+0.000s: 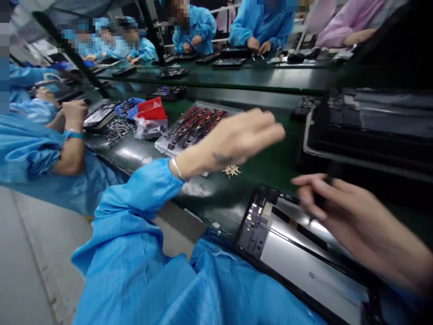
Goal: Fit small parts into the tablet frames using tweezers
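My left hand (240, 137) reaches over the bench, its back turned up. The fingers stretch to the right close together, and nothing shows in them; the thumb is hidden. Under and behind it lies a clear plastic tray (162, 145) with rows of small black and red parts. My right hand (352, 216) is closed, slightly blurred, around a dark slim tool (320, 198) whose kind I cannot make out. Below that hand an opened tablet (297, 266) lies at the bench's near edge, its silvery metal plate and small circuit parts exposed.
A pile of small pale strips (232, 170) lies near my left wrist. Left of the tray are a red bin (151, 108), a blue bin (126, 107) and loose small parts (118, 130). Black trays with a device (382, 131) stand at right. Co-workers in blue sit left and opposite.
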Demonstrator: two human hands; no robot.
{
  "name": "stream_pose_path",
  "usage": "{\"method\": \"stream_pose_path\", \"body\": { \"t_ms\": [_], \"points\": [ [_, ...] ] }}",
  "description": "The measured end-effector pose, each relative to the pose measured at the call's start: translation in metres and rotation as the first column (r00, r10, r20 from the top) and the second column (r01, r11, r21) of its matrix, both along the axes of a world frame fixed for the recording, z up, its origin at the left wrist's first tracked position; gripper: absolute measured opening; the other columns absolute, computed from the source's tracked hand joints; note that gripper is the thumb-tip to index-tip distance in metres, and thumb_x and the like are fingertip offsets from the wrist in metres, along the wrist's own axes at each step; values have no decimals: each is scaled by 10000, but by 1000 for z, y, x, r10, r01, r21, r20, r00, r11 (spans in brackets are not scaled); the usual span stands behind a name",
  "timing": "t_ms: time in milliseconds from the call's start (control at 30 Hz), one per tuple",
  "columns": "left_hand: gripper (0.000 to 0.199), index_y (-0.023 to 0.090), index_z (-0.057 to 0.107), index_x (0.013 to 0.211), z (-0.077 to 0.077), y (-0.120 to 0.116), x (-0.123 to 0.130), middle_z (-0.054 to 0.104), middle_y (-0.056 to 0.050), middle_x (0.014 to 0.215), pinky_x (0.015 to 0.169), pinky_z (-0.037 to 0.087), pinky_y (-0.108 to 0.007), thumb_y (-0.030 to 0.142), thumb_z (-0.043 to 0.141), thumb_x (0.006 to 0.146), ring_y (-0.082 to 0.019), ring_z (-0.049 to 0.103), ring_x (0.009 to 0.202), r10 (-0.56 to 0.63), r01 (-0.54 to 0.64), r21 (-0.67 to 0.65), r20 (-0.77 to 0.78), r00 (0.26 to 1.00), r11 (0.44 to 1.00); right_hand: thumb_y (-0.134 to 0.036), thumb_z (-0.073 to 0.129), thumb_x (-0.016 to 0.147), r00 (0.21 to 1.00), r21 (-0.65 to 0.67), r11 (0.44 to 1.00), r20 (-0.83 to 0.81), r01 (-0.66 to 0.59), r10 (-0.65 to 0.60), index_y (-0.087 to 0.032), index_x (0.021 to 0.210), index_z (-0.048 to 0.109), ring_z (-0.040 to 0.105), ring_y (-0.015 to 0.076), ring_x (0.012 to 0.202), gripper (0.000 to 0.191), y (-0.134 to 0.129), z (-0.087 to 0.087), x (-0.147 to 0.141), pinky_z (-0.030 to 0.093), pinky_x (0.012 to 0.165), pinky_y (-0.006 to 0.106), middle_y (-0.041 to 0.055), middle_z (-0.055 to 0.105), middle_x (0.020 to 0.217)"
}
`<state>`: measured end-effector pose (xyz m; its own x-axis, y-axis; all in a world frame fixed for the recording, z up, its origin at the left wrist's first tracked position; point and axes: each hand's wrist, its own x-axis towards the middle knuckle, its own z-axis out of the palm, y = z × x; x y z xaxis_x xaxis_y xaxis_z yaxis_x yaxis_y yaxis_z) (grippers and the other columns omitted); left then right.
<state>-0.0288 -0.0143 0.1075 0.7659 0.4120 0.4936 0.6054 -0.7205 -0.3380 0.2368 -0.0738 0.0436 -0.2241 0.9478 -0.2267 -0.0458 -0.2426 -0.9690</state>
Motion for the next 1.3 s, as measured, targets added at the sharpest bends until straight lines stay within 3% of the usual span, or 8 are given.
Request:
{"method": "stream_pose_path", "body": {
  "t_ms": [133,367,467,600,833,1033,1167,1300],
  "points": [
    [259,210,744,1048,-43,-26,39,733,-26,951,725,568,-277,242,488,1063,-167,706,912,-427,459,347,-169,888,818,-512,830,778,966,-158,984,-256,-84,41,-178,745,658,449,98,634,377,4,-2,-30,428,575,227,-4,542,715],
    [124,157,743,1010,-80,-21,50,744,-38,966,801,593,-263,258,687,966,-154,715,897,-616,588,269,23,788,763,-440,858,760,989,-61,998,-144,21,-29,-189,837,726,468,86,589,294,5,-18,-20,353,509,211,-12,562,690],
    [173,140,688,959,-83,-21,52,721,-35,876,678,540,-277,304,649,998,-150,677,792,-522,482,203,259,813,852,-447,834,767,998,86,995,38,55,-59,-185,835,753,483,97,541,283,8,-17,-19,366,484,229,-4,598,648],
    [181,152,645,984,-82,-23,52,691,-45,882,715,505,-283,292,553,1054,-150,620,787,-188,206,-19,336,923,978,-348,729,851,947,380,925,303,-14,-110,-198,827,772,628,159,666,158,9,-10,-18,466,574,259,21,713,742],
    [259,151,627,958,-79,-29,48,640,-47,896,732,484,-280,261,434,1092,-158,588,818,-20,67,-173,258,966,983,-231,654,938,827,648,740,507,-180,-243,-207,850,728,630,142,683,118,3,-8,-14,453,614,275,8,721,807],
    [252,139,634,1015,-72,-40,46,673,-58,915,731,493,-284,139,388,1072,-169,619,820,8,4,-155,72,997,988,-161,623,954,760,697,625,603,-352,-244,-209,942,718,646,133,726,108,3,-11,-10,443,647,274,1,700,825],
    [229,163,620,944,-70,-43,45,660,-35,837,664,462,-295,164,421,1058,-166,607,749,-21,26,-60,77,997,998,-157,614,942,751,687,613,623,-391,-219,-212,924,708,651,142,710,110,2,-12,-11,434,625,280,6,701,809],
    [213,192,619,902,-63,-40,26,649,-22,822,656,424,-301,172,453,1035,-164,593,743,62,-58,-46,100,993,997,-303,634,934,793,642,705,580,-301,-190,-218,840,720,672,186,690,153,4,-7,-11,444,597,305,28,742,802]
  ]
}}
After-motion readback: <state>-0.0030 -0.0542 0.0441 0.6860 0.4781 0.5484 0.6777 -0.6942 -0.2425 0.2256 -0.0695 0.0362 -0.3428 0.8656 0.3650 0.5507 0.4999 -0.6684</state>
